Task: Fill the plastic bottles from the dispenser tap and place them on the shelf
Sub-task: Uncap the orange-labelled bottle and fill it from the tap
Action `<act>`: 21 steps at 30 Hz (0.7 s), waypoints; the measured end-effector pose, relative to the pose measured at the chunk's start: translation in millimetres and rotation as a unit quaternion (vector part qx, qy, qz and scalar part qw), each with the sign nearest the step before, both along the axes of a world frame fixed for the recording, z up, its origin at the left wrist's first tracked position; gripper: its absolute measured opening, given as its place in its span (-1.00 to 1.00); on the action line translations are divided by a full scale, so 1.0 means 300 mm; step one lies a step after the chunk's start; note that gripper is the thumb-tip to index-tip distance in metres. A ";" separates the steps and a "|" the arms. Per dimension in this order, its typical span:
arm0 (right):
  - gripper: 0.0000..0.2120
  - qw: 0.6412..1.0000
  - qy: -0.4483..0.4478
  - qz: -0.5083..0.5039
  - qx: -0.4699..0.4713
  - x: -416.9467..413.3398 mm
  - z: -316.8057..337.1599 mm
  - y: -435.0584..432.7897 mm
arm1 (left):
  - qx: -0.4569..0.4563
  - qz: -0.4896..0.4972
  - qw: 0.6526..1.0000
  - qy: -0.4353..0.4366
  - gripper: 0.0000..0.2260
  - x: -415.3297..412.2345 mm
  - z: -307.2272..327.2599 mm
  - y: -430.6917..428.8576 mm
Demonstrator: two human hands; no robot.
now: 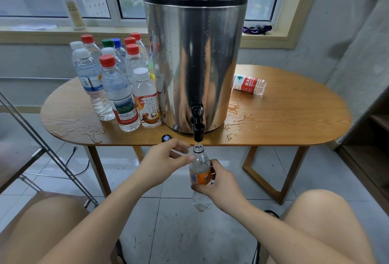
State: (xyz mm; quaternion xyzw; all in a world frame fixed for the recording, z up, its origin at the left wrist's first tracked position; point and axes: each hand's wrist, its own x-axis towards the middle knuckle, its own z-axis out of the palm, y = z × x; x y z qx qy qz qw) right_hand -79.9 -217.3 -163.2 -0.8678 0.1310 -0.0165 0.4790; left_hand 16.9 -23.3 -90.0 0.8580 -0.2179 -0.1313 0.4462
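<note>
Two hands are out in front of you, below the near edge of the table (pixel 294 116). Your right hand (pixel 219 185) comes up from the lower right and is wrapped round the bottle (pixel 200 164) at its orange label, with the thumb across the front and the fingers behind. Your left hand (pixel 166 162) reaches in from the left at the bottle's top. Its thumb tip is on the shoulder and its forefinger stretches to the neck in a light pinch, while the other fingers are loosely curled. You hold the bottle off the table, uncapped and nearly upright, with its mouth just under the tap (pixel 197 124).

One dispenser (pixel 195 53) stands mid-table, steel with a black lid, and the one tap sits low on its front, overhanging the table edge. Left of it are the standing bottles (pixel 117 86), packed close together. You can count eleven caps: five red, four white, one green and one blue. A yellowish shape right against the dispenser may be another bottle, but it is too hidden to tell. One lying bottle (pixel 249 84) with a red label rests on its side to the right of the dispenser, its neck out of sight behind it. One loose cap (pixel 166 138) sits at the table's near edge, just above your left hand. Several puddles wet the tabletop on both sides of the dispenser. One pump bottle (pixel 71 8) stands on the windowsill.
</note>
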 end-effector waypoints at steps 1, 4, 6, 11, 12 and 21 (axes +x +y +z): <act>-0.46 1.000 -0.002 -0.001 -0.002 0.000 -0.003 -0.001 | -0.021 0.011 1.000 -0.012 -0.74 0.002 0.020 0.008; -0.46 1.000 -0.003 -0.002 -0.003 -0.001 -0.006 -0.001 | -0.086 0.044 0.995 -0.039 -0.81 0.007 0.082 0.022; -0.45 1.000 0.001 0.001 -0.003 -0.004 -0.003 0.000 | -0.121 0.056 0.990 -0.048 -0.83 0.004 0.120 0.022; -0.44 1.000 0.005 -0.001 0.001 -0.006 0.004 0.000 | -0.183 0.058 0.980 -0.055 -0.84 -0.007 0.194 -0.007; -0.44 1.000 0.005 -0.002 0.000 -0.007 0.005 0.000 | -0.188 0.059 0.979 -0.058 -0.84 -0.008 0.203 -0.015; -0.46 1.000 0.007 -0.007 -0.003 -0.008 0.010 -0.003 | -0.187 0.092 0.976 -0.068 -0.85 -0.005 0.238 -0.088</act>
